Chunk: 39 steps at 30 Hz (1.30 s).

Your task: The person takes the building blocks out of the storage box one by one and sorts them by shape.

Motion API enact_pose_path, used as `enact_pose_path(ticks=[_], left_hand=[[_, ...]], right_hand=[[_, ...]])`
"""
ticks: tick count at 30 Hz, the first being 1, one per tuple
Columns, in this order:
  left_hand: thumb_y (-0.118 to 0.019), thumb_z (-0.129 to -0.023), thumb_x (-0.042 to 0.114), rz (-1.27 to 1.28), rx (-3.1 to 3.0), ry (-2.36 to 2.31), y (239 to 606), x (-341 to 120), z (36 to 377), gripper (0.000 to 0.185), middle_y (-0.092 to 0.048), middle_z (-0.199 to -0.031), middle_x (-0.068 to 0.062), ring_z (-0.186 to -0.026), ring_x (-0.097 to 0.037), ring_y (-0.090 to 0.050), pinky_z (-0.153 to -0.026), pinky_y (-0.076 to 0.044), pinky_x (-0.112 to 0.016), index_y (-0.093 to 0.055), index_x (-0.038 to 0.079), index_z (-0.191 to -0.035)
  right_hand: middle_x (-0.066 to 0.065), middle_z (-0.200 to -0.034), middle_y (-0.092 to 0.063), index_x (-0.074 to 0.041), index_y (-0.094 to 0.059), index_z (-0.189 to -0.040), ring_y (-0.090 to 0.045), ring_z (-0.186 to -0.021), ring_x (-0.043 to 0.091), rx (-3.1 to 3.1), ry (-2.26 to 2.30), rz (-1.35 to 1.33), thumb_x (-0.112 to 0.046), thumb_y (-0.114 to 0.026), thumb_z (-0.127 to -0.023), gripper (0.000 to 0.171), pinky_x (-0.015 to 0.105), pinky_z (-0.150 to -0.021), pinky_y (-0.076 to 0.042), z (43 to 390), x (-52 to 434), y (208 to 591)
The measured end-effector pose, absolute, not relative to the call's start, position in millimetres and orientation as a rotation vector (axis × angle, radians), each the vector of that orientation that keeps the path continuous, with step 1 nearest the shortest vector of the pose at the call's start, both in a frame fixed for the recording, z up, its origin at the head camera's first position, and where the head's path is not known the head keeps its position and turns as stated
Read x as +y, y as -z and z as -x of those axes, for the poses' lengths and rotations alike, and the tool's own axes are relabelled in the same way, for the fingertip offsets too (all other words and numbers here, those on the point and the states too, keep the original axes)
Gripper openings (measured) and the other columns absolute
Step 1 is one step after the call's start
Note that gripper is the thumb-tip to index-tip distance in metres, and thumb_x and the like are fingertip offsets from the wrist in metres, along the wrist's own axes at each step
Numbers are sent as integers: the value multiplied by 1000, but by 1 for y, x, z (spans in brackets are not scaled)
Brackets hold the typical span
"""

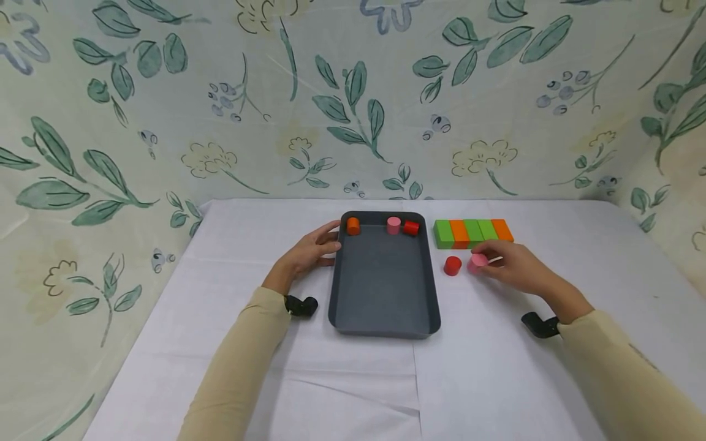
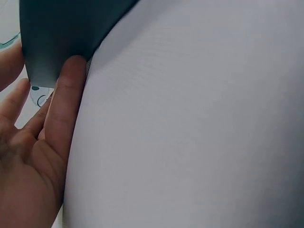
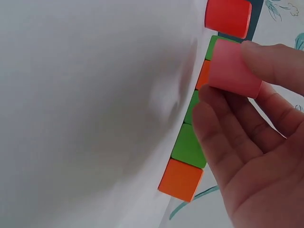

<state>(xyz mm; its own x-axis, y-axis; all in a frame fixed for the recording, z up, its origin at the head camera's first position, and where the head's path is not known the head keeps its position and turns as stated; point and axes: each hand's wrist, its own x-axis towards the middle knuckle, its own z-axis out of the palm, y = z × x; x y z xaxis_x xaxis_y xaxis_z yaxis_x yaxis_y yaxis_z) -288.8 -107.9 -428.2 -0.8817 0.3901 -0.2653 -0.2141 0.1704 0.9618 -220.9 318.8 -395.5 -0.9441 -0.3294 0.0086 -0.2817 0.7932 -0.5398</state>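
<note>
My right hand (image 1: 513, 266) pinches a pink cylinder block (image 3: 232, 69) between thumb and fingers, to the right of the tray. Just left of it a red cylinder block (image 1: 452, 266) stands on the white cloth. At the left side of a dark grey rectangular tray (image 1: 383, 285), my left hand (image 1: 309, 251) rests its fingers against the wall near the far corner. Along the tray's far end are an orange cylinder block (image 1: 353, 226), another pink cylinder block (image 1: 393, 225) and a red cylinder block (image 1: 410, 228) lying on its side.
Green and orange blocks (image 1: 458, 234) form a tight row beyond my right hand, right of the tray's far end. A white cloth (image 1: 353, 392) with creases covers the table. Behind it hangs a leaf-patterned curtain (image 1: 254, 135).
</note>
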Motion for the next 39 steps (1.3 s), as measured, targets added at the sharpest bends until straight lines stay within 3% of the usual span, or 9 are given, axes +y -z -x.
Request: enact_pose_path(ticks=[27, 35, 39], left_hand=[[-59, -99, 13, -174, 2004, -1748, 422, -107, 289, 67, -27, -165, -7, -146, -31, -39, -114, -42, -53, -30, 32, -156], [-59, -99, 13, -156, 2006, -1743, 425, -107, 289, 67, -27, -165, -7, -146, -31, -39, -114, -42, -53, -30, 33, -156], [-59, -99, 13, -164, 2002, -1744, 425, -107, 288, 67, -27, -165, -7, -146, -30, -39, -114, -42, -53, -30, 33, -156]], right_hand=[[18, -119, -65, -2, -64, -122, -63, -107, 35, 2826, 845, 509, -11, -71, -90, 34, 53, -94, -56, 232, 314, 403], [14, -112, -66, -5, -65, -117, -60, -107, 31, 2840, 845, 488, -13, -72, -89, 30, 52, -96, -55, 233, 312, 407], [17, -117, -66, -2, -63, -123, -61, -109, 34, 2842, 816, 501, -12, -72, -89, 37, 53, -96, -55, 229, 313, 405]])
